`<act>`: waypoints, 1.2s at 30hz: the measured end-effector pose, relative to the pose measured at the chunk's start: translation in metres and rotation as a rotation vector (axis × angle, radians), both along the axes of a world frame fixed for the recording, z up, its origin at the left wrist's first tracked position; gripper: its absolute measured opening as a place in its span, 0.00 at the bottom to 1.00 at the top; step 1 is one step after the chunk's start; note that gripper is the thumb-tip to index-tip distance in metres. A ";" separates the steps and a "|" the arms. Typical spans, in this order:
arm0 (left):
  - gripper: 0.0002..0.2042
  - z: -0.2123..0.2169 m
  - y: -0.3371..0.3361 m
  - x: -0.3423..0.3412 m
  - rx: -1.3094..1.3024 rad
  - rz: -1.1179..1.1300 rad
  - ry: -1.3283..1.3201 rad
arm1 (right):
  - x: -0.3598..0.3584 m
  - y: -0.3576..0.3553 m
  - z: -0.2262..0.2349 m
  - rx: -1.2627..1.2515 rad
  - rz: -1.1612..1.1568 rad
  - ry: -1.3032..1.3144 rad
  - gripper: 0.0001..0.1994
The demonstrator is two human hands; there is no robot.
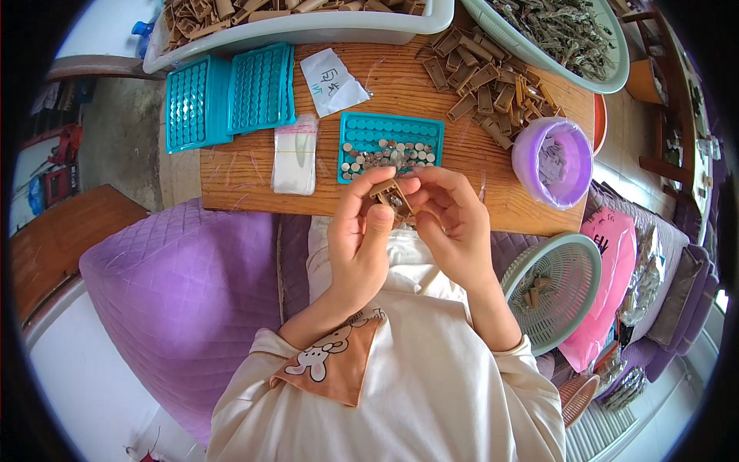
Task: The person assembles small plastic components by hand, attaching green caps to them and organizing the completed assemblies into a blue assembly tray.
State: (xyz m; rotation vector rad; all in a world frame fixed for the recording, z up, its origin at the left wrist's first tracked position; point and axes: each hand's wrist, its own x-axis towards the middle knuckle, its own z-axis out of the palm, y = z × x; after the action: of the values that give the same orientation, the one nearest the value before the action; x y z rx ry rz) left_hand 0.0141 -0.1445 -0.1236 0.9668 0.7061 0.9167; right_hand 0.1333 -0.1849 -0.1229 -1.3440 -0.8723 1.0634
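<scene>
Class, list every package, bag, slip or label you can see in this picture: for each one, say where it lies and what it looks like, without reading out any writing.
Paper slip: on the wooden table, right of the teal trays; white, bent, handwritten marks.
Clear plastic bags: flat stack left of the teal tray of small metal discs; transparent, oblong.
Pink plastic bag: beside the pale green basket, at the person's right; bright pink with dark marks.

white paper label (332,81) on table, top centre | clear plastic bags (295,154) below it
</scene>
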 end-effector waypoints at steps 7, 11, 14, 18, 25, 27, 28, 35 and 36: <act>0.15 -0.004 -0.015 -0.006 -0.036 0.010 -0.001 | -0.009 -0.008 0.002 -0.011 0.005 0.012 0.18; 0.14 -0.009 -0.026 -0.010 0.032 0.001 0.123 | -0.014 -0.011 -0.008 -0.054 0.021 -0.167 0.17; 0.14 -0.012 -0.031 -0.009 0.023 0.002 0.206 | -0.013 -0.009 -0.006 -0.091 0.071 -0.285 0.17; 0.14 -0.021 -0.031 -0.010 -0.037 0.013 0.161 | -0.010 -0.006 -0.011 -0.122 0.125 -0.331 0.17; 0.15 -0.027 -0.021 -0.017 -0.293 0.032 -0.080 | 0.033 0.017 -0.019 0.037 0.266 -0.522 0.13; 0.15 -0.023 -0.016 -0.018 -0.331 0.056 -0.070 | 0.046 0.026 -0.023 -0.127 0.119 -0.682 0.11; 0.15 -0.025 -0.015 -0.019 -0.332 0.078 -0.065 | 0.049 0.030 -0.028 -0.128 0.119 -0.683 0.11; 0.18 -0.027 -0.010 -0.024 -0.326 0.081 0.019 | 0.051 0.034 -0.060 0.013 0.042 -0.994 0.07; 0.19 -0.026 -0.010 -0.024 -0.344 0.067 0.033 | 0.051 0.034 -0.060 0.008 0.038 -1.001 0.06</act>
State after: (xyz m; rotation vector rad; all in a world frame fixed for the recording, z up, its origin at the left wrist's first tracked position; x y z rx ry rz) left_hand -0.0097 -0.1547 -0.1500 0.6572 0.8960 0.8056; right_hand 0.1847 -0.1509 -0.1831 -1.8727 -1.6130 0.3467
